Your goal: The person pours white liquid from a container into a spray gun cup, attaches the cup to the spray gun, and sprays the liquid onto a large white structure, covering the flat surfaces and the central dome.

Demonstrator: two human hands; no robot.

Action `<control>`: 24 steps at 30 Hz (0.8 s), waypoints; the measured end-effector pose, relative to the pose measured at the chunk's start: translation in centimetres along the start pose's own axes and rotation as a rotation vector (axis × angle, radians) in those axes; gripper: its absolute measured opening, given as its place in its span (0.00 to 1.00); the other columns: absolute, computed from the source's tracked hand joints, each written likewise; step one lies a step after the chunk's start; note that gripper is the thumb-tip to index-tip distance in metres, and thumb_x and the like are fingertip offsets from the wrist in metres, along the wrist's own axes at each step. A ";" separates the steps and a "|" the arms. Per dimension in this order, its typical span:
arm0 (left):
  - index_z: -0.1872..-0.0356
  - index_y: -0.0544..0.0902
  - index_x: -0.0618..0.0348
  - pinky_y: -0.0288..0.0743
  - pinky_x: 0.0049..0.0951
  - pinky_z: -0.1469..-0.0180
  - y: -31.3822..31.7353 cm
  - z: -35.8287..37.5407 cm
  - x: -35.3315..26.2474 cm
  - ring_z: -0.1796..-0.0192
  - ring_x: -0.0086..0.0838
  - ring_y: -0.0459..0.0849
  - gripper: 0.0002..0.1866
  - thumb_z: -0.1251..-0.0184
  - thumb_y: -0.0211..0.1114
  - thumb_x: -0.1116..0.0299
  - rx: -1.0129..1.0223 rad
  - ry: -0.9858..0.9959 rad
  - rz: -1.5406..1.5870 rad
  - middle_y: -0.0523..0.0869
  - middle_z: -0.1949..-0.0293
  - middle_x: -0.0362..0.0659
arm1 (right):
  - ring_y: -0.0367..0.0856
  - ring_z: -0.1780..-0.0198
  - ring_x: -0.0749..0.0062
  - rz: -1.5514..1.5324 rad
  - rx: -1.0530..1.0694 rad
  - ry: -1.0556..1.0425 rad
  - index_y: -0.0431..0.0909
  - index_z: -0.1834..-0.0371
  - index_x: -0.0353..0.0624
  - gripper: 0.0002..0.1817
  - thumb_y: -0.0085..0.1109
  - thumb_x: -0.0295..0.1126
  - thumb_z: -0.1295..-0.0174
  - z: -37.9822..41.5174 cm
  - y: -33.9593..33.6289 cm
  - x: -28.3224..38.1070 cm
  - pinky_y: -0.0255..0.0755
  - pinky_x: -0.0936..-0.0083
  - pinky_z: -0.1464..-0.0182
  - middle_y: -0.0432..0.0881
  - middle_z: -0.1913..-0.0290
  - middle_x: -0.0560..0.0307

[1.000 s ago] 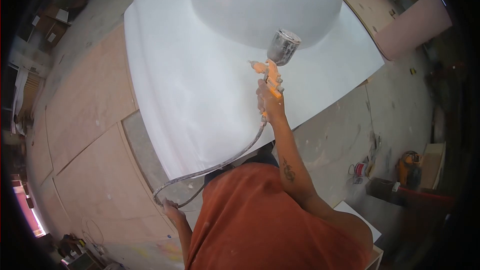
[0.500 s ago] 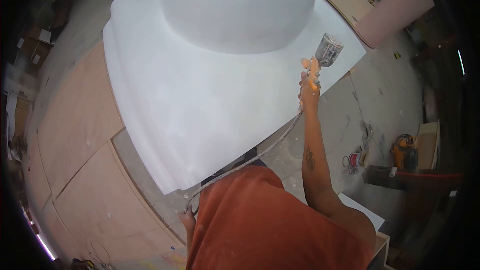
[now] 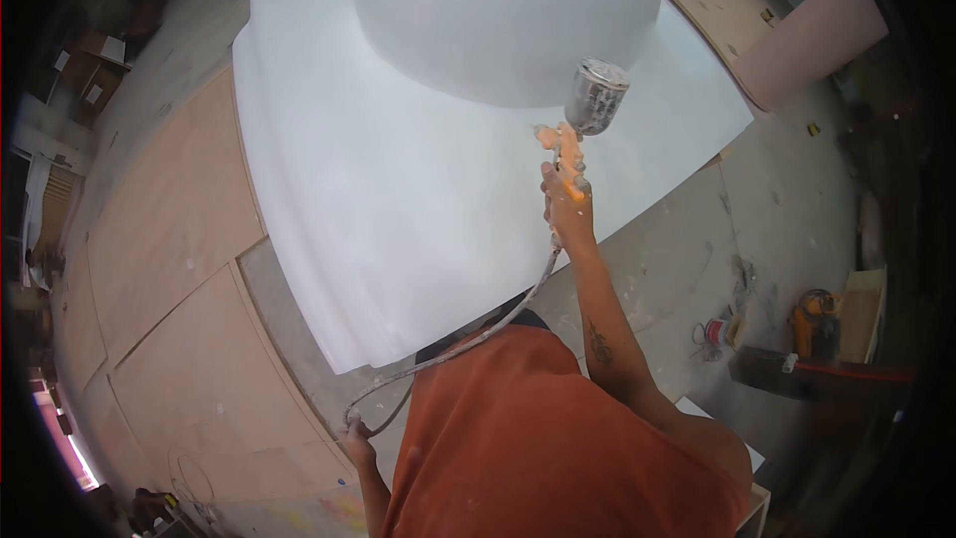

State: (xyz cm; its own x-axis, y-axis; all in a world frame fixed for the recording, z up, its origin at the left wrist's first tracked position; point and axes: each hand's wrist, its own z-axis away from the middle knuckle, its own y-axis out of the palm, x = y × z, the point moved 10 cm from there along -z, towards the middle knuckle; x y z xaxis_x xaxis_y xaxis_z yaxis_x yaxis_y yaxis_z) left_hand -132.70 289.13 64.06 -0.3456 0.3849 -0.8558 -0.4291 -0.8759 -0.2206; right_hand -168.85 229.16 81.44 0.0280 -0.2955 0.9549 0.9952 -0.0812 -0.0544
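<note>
My right hand (image 3: 570, 207) is wrapped round the handle of an orange, paint-caked spray gun (image 3: 570, 154). A metal cup (image 3: 597, 98), smeared with paint, sits on top of the gun. The gun is over a large white moulded piece (image 3: 398, 209), which has a rounded dome (image 3: 508, 20) rising at its far side. From the gun's handle a grimy air hose (image 3: 498, 322) curves down past my waist to the left. My left hand (image 3: 357, 440) is closed round that hose, low beside my body.
Dusty pinkish boards (image 3: 189, 339) cover the floor on the left. A pink cylinder (image 3: 812, 40) lies at the upper right. Further down on the right are a yellow power tool (image 3: 817, 314), a wooden board (image 3: 862, 314) and a dark beam-like object (image 3: 807, 371).
My right hand has carried the spray gun leftward over the white piece. My left hand has shifted left and slightly down with the hose, which now bends in a loop there.
</note>
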 end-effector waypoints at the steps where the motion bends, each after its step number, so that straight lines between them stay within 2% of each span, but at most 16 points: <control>1: 0.84 0.69 0.52 0.58 0.27 0.78 -0.6 0.2 -0.8 0.83 0.20 0.65 0.19 0.32 0.62 0.72 0.020 -0.003 0.038 0.68 0.85 0.35 | 0.60 0.87 0.87 -0.012 0.061 0.011 0.73 0.70 0.46 0.16 0.64 0.42 0.29 0.6 1.7 0.1 0.55 0.83 0.85 0.66 0.82 0.72; 2: 0.84 0.69 0.52 0.58 0.27 0.78 -1.5 -0.2 -0.5 0.83 0.20 0.65 0.19 0.32 0.62 0.72 0.014 -0.006 0.038 0.68 0.85 0.35 | 0.60 0.87 0.87 -0.009 0.067 0.014 0.73 0.70 0.46 0.16 0.64 0.42 0.29 1.0 2.8 0.2 0.55 0.83 0.85 0.66 0.82 0.72; 4: 0.84 0.69 0.52 0.58 0.27 0.78 -2.3 -0.2 0.4 0.83 0.20 0.64 0.19 0.32 0.62 0.72 0.012 -0.001 0.131 0.67 0.86 0.34 | 0.61 0.84 0.89 -0.156 0.221 0.058 0.74 0.69 0.47 0.17 0.67 0.45 0.31 1.9 4.8 0.1 0.55 0.84 0.83 0.70 0.78 0.70; 5: 0.84 0.69 0.52 0.58 0.27 0.78 -2.4 -0.3 0.6 0.83 0.20 0.64 0.19 0.32 0.62 0.72 0.010 -0.004 0.130 0.67 0.86 0.34 | 0.58 0.87 0.89 -0.171 0.251 0.056 0.74 0.69 0.47 0.14 0.63 0.40 0.28 2.4 5.5 0.6 0.55 0.84 0.84 0.69 0.79 0.71; 7: 0.83 0.69 0.52 0.57 0.27 0.78 -2.5 -1.7 0.1 0.83 0.21 0.64 0.18 0.32 0.62 0.72 0.026 0.045 0.120 0.67 0.86 0.35 | 0.58 0.87 0.89 -0.161 0.251 0.066 0.74 0.69 0.47 0.14 0.63 0.40 0.29 2.0 6.8 0.0 0.55 0.84 0.85 0.68 0.80 0.72; 9: 0.82 0.70 0.53 0.56 0.27 0.77 -2.0 -2.5 0.1 0.82 0.21 0.64 0.17 0.32 0.63 0.71 0.011 0.011 0.055 0.67 0.85 0.34 | 0.58 0.87 0.89 -0.154 0.254 0.068 0.74 0.69 0.46 0.14 0.64 0.40 0.29 1.8 7.0 -0.3 0.55 0.83 0.85 0.68 0.80 0.72; 11: 0.82 0.70 0.53 0.56 0.27 0.77 -1.2 -2.8 0.6 0.82 0.21 0.64 0.17 0.32 0.63 0.71 0.000 -0.015 -0.007 0.68 0.85 0.34 | 0.58 0.87 0.89 0.010 0.093 0.058 0.74 0.69 0.46 0.15 0.65 0.42 0.30 0.8 3.7 -0.9 0.54 0.84 0.85 0.66 0.82 0.72; 12: 0.82 0.71 0.54 0.55 0.28 0.77 -0.2 -2.6 1.4 0.82 0.21 0.63 0.16 0.32 0.63 0.70 0.036 -0.011 -0.049 0.68 0.85 0.33 | 0.58 0.87 0.89 0.009 0.091 0.056 0.74 0.69 0.46 0.15 0.65 0.42 0.30 0.0 2.3 -1.0 0.54 0.84 0.85 0.66 0.82 0.72; 14: 0.81 0.72 0.56 0.54 0.29 0.76 1.5 -2.9 3.1 0.82 0.21 0.62 0.16 0.32 0.63 0.69 0.080 -0.003 -0.095 0.67 0.85 0.32 | 0.58 0.87 0.89 0.024 -0.093 0.015 0.74 0.69 0.45 0.16 0.67 0.43 0.31 -1.6 -2.6 -0.8 0.54 0.84 0.84 0.65 0.83 0.73; 16: 0.79 0.75 0.56 0.60 0.28 0.79 2.5 -3.3 5.5 0.83 0.21 0.67 0.15 0.36 0.70 0.68 0.098 -0.064 -0.098 0.73 0.83 0.35 | 0.59 0.87 0.88 0.040 -0.160 -0.015 0.75 0.68 0.45 0.15 0.66 0.43 0.31 -3.0 -6.5 -0.1 0.55 0.83 0.84 0.66 0.82 0.72; 17: 0.79 0.75 0.56 0.60 0.28 0.79 3.5 -3.0 5.5 0.83 0.21 0.67 0.15 0.36 0.70 0.68 0.107 -0.058 -0.098 0.73 0.83 0.35 | 0.60 0.86 0.88 0.056 -0.222 -0.044 0.75 0.68 0.45 0.15 0.65 0.43 0.31 -3.7 -8.8 0.5 0.56 0.83 0.84 0.67 0.82 0.72; 22: 0.75 0.77 0.62 0.65 0.29 0.76 9.5 -0.2 5.6 0.79 0.25 0.71 0.15 0.36 0.72 0.64 0.192 -0.090 -0.484 0.76 0.82 0.39 | 0.66 0.82 0.83 0.156 -0.365 -0.249 0.77 0.65 0.41 0.16 0.64 0.43 0.30 -8.7 -17.4 2.7 0.60 0.80 0.80 0.74 0.75 0.65; 23: 0.75 0.77 0.62 0.65 0.29 0.76 9.7 -0.4 6.0 0.79 0.25 0.71 0.15 0.36 0.72 0.64 0.194 -0.086 -0.485 0.76 0.82 0.39 | 0.72 0.74 0.76 0.270 -0.413 -0.301 0.79 0.63 0.38 0.18 0.63 0.45 0.30 -9.0 -18.1 3.6 0.66 0.74 0.69 0.77 0.73 0.60; 24: 0.76 0.77 0.62 0.64 0.30 0.76 9.2 -1.1 6.8 0.79 0.25 0.71 0.16 0.36 0.72 0.63 0.146 0.005 -0.519 0.76 0.82 0.38 | 0.77 0.66 0.70 0.383 -0.455 -0.351 0.80 0.60 0.34 0.21 0.62 0.46 0.29 -9.0 -18.0 4.3 0.73 0.68 0.58 0.81 0.70 0.55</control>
State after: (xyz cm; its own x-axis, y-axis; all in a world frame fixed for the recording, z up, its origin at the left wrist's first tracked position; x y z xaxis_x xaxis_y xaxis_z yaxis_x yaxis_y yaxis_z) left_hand -138.08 283.41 55.69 -0.0534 0.7551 -0.6534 -0.6541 -0.5208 -0.5485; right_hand -187.53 220.82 83.94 0.4746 -0.0636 0.8779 0.7729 -0.4470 -0.4503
